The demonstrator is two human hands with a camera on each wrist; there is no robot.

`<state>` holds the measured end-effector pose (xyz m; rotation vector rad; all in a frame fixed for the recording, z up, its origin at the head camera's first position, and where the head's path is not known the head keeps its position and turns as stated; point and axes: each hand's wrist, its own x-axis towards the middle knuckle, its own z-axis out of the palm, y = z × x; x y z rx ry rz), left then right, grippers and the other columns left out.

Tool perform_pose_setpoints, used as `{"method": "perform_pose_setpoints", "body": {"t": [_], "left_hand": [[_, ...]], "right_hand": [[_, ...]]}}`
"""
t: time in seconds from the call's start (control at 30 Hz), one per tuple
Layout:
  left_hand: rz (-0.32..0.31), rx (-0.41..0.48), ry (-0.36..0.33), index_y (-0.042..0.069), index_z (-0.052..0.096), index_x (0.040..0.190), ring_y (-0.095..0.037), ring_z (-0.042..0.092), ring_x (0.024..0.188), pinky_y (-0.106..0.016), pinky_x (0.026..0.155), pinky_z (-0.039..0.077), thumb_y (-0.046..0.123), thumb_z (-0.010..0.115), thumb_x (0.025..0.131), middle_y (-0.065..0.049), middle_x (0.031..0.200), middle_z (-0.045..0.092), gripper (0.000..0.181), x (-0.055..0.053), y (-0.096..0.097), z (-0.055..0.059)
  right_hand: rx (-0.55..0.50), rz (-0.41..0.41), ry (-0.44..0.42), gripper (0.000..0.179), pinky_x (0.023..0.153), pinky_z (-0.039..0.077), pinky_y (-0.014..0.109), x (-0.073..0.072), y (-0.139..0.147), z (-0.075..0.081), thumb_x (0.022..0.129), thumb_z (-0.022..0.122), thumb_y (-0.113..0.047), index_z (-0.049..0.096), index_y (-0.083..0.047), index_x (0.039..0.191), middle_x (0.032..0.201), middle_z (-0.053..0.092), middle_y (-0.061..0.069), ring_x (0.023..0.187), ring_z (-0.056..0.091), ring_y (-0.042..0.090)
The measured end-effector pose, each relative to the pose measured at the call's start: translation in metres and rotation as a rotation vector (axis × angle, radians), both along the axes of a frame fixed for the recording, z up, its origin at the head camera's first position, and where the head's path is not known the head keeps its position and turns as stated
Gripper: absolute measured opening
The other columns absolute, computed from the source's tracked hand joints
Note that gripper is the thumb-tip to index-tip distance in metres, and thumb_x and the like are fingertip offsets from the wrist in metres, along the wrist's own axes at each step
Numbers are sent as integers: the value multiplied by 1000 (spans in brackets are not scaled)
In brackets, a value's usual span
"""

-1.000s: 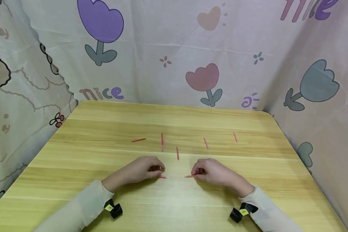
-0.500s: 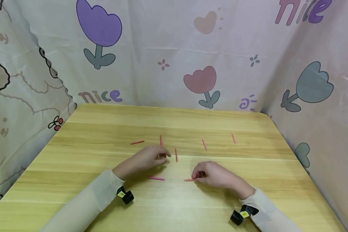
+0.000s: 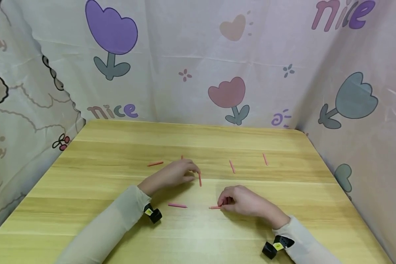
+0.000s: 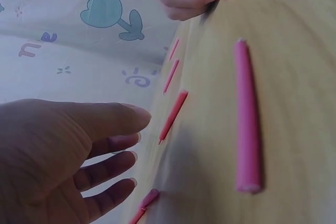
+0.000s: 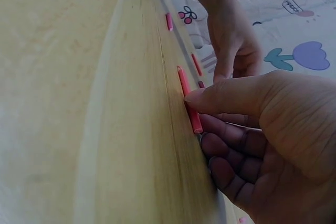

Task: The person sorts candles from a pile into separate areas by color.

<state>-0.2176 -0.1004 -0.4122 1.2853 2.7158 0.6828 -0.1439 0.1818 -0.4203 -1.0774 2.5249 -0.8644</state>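
On the wooden table, my right hand (image 3: 242, 200) pinches a thin orange-red candle (image 3: 214, 208) between thumb and fingers. The right wrist view shows the thumb lying across that candle (image 5: 185, 85), which is on or close to the tabletop. My left hand (image 3: 176, 174) hovers over the middle with nothing in it, its fingers loosely bent. Just beyond its fingertips lies a red candle (image 3: 200, 180), apart from the hand in the left wrist view. A pink candle (image 3: 177, 205) rests nearer the front, large in the left wrist view. The left hand partly covers another red candle (image 3: 182, 157).
Farther back lie an orange-red candle (image 3: 155, 163) on the left and two pink candles (image 3: 232, 166) on the right. A printed curtain (image 3: 171, 44) borders the wooden tabletop (image 3: 128, 139) at the back and sides.
My left hand has let go of the pink candle and moved away and to the right, close to the red candle. The right hand keeps its pinch, almost still.
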Motion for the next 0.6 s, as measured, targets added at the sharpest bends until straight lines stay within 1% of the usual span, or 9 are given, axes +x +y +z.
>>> {"method": "perform_pose_setpoints", "body": {"t": [0.13,0.23,0.37,0.47,0.6], "left_hand": [[-21,-4,-6,15,73,108,-14,57,96,-33,86,48,11,67,92,1,108,63,18,-3,4,0],[-47,-10,2,14,74,107,-14,57,97,-33,87,47,11,68,91,1,108,63,17,-4,6,-1],[-85,-8,34,14,74,105,-17,57,102,-35,93,45,10,68,91,1,108,62,16,-5,9,-4],[-125,2,67,13,74,103,-20,57,107,-36,97,43,7,67,92,0,110,64,15,-6,11,-5],[-149,-7,93,12,74,105,-20,58,108,-36,97,43,5,66,92,-1,112,66,17,-6,12,-8]], "right_hand": [[-5,1,16,13,65,49,21,0,0,-1,86,73,-8,71,-20,91,81,58,-16,73,54,0],[-9,-3,18,13,65,49,21,0,0,-2,87,73,-9,71,-21,91,81,58,-17,73,54,0],[-13,-8,17,13,65,49,21,0,0,-3,87,73,-9,70,-21,91,82,58,-17,73,54,0],[-15,-11,19,12,65,49,21,0,0,-2,87,73,-10,70,-21,91,82,58,-17,73,54,0],[-11,-9,23,12,65,49,21,0,0,-2,87,73,-10,70,-21,91,83,59,-16,73,54,0]]}}
